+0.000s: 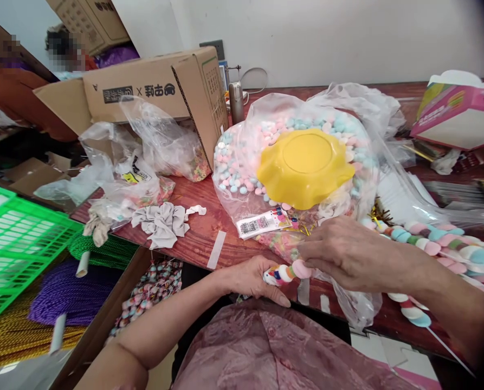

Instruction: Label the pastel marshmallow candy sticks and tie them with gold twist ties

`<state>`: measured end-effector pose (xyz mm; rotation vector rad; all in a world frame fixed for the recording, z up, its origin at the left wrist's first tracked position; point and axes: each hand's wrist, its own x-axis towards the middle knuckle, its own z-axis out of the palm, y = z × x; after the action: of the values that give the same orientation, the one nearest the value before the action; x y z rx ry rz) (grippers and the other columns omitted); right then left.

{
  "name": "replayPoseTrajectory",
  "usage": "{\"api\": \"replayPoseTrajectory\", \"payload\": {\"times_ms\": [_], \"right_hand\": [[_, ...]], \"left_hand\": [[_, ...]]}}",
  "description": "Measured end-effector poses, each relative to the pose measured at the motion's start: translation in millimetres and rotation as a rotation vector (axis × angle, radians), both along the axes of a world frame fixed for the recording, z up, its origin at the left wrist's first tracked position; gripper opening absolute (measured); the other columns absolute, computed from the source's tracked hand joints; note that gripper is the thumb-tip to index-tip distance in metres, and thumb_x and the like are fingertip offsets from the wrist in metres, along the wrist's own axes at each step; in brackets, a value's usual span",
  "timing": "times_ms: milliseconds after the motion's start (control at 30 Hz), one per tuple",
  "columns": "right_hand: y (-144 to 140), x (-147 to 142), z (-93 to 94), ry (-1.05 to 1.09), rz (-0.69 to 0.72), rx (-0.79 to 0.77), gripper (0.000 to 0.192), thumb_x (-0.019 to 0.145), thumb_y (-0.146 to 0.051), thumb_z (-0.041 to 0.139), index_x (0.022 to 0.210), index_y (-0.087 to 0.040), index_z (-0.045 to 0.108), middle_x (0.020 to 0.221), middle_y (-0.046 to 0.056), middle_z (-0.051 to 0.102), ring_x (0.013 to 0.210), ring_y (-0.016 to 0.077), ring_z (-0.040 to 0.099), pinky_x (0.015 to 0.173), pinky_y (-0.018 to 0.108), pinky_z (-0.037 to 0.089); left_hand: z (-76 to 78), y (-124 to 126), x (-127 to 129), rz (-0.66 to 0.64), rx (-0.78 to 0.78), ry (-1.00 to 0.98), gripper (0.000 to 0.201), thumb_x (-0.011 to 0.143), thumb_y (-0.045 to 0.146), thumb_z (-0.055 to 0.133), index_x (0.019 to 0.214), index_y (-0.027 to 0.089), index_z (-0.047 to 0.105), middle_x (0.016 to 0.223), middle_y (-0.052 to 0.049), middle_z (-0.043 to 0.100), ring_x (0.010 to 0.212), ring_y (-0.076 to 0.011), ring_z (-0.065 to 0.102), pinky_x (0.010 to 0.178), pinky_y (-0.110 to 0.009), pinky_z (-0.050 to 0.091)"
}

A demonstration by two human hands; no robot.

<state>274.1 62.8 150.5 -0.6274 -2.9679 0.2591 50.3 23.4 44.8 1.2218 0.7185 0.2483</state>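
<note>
Near the table's front edge, a short row of marshmallows in white, green, orange and pink lies between my two hands, apparently on a skewer. My left hand is closed around its left end, where a small colourful printed piece shows. My right hand has its fingers pinched at the pink right end; the fingertips are partly hidden. Just behind the hands sits a clear bag of pastel marshmallows, with a yellow wavy-edged plate upside down on top. Several filled marshmallow skewers lie beyond my right forearm.
Left on the table stand a cardboard box, plastic bags of candy and a grey scrunched cloth. A printed label strip lies by the bag. A green basket is at far left. Another person works behind it.
</note>
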Motion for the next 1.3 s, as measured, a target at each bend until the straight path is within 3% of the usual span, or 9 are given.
{"api": "replayPoseTrajectory", "payload": {"times_ms": [167, 433, 600, 800, 867, 1100, 1300], "right_hand": [[11.3, 12.0, 1.0, -0.018, -0.034, -0.060, 0.026, 0.093, -0.021, 0.047, 0.069, -0.020, 0.056, 0.056, -0.001, 0.054, 0.054, 0.0132, 0.049, 0.057, 0.031, 0.020], [-1.9, -9.3, -0.1, -0.014, -0.004, 0.020, 0.024, 0.091, -0.016, 0.046, 0.069, -0.019, 0.056, 0.062, 0.001, 0.058, 0.058, 0.0145, 0.050, 0.059, 0.031, 0.021], [-1.6, -11.9, 0.9, -0.042, 0.001, 0.045, 0.024, 0.090, -0.018, 0.047, 0.067, -0.019, 0.055, 0.057, 0.001, 0.056, 0.054, 0.0139, 0.046, 0.056, 0.031, 0.018], [2.8, -7.2, 3.7, -0.056, -0.130, -0.011, 0.026, 0.092, -0.023, 0.044, 0.070, -0.019, 0.059, 0.055, 0.000, 0.055, 0.050, 0.0122, 0.042, 0.055, 0.030, 0.015], [2.0, -9.1, 3.9, -0.084, -0.124, -0.009, 0.025, 0.091, -0.020, 0.044, 0.071, -0.019, 0.059, 0.055, 0.000, 0.056, 0.049, 0.0121, 0.041, 0.055, 0.030, 0.015], [-0.9, -9.3, -0.3, -0.120, -0.058, 0.117, 0.016, 0.081, -0.010, 0.050, 0.069, -0.020, 0.054, 0.052, -0.001, 0.053, 0.047, 0.0134, 0.037, 0.054, 0.031, 0.011], [-2.5, -8.7, 4.8, -0.153, -0.013, 0.024, 0.014, 0.081, -0.015, 0.054, 0.069, -0.020, 0.057, 0.054, -0.001, 0.055, 0.051, 0.0143, 0.045, 0.056, 0.030, 0.015]], "left_hand": [[4.1, -1.5, -5.6, 0.041, 0.011, 0.031, 0.044, 0.062, 0.044, 0.085, 0.078, 0.016, 0.055, 0.065, 0.008, 0.047, 0.056, -0.0057, 0.039, 0.050, -0.019, 0.033], [7.0, -7.4, -2.4, -0.112, -0.107, -0.028, 0.047, 0.060, 0.045, 0.086, 0.064, 0.017, 0.048, 0.052, 0.009, 0.045, 0.046, -0.0058, 0.039, 0.042, -0.020, 0.030], [3.8, -9.3, -3.7, -0.032, -0.162, -0.022, 0.045, 0.059, 0.045, 0.086, 0.067, 0.017, 0.052, 0.056, 0.008, 0.048, 0.047, -0.0060, 0.040, 0.045, -0.021, 0.032], [10.6, -12.3, -1.5, 0.129, 0.195, 0.138, 0.041, 0.057, 0.039, 0.088, 0.078, 0.015, 0.062, 0.074, 0.005, 0.056, 0.075, -0.0136, 0.051, 0.068, -0.023, 0.039], [10.8, -13.8, 0.6, 0.135, 0.228, 0.140, 0.040, 0.058, 0.039, 0.087, 0.079, 0.015, 0.062, 0.074, 0.005, 0.054, 0.076, -0.0135, 0.049, 0.068, -0.023, 0.038], [4.4, -15.2, 3.5, 0.132, -0.025, -0.022, 0.044, 0.055, 0.038, 0.088, 0.070, 0.016, 0.053, 0.065, 0.008, 0.046, 0.060, -0.0071, 0.037, 0.058, -0.021, 0.031], [2.2, -16.7, 8.9, 0.056, -0.063, -0.057, 0.045, 0.057, 0.038, 0.088, 0.069, 0.016, 0.051, 0.063, 0.008, 0.044, 0.059, -0.0061, 0.036, 0.055, -0.021, 0.028]]}}
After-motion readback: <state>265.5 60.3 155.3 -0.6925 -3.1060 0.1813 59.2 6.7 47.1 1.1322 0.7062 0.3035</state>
